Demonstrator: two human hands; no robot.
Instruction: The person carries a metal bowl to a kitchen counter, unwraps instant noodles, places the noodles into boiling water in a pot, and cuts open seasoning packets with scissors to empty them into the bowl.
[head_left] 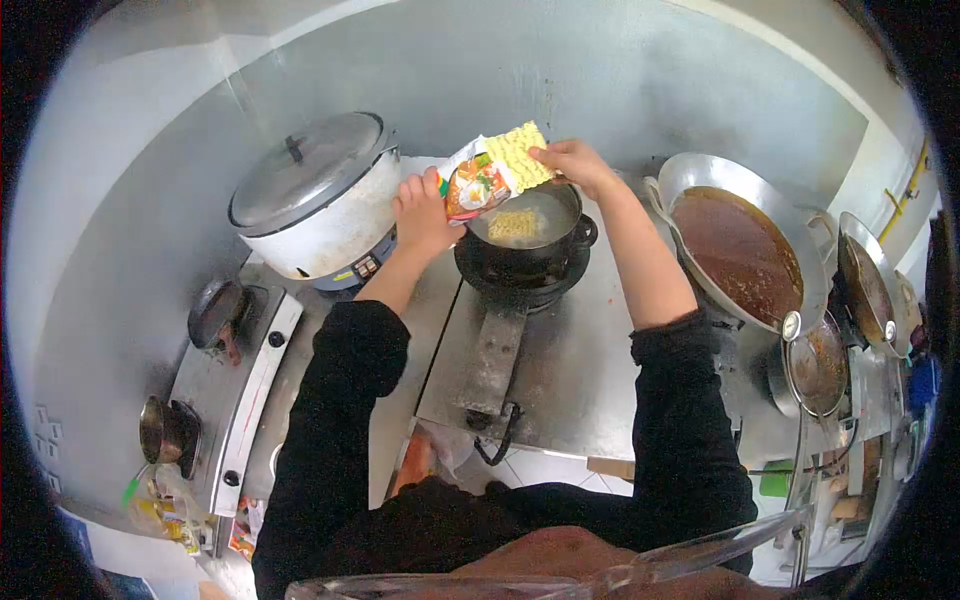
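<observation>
Glasses (pixel 720 538) sat nearest. Your left hand (pixel 424 215) gripped the packet (pixel 475 188); your right (pixel 582 166) pinched the noodle block (pixel 516 156), partly out, above the pot (pixel 515 264). Likely light, stiff, brittle; edges suited a gentle hold.

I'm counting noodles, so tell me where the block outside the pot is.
In the head view, the noodle block is top centre, above the pot, sticking out of the packet in the left hand, pinched by the right hand.

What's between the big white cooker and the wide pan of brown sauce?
The head view shows a dark pot on a burner, with a noodle packet held above it.
</observation>
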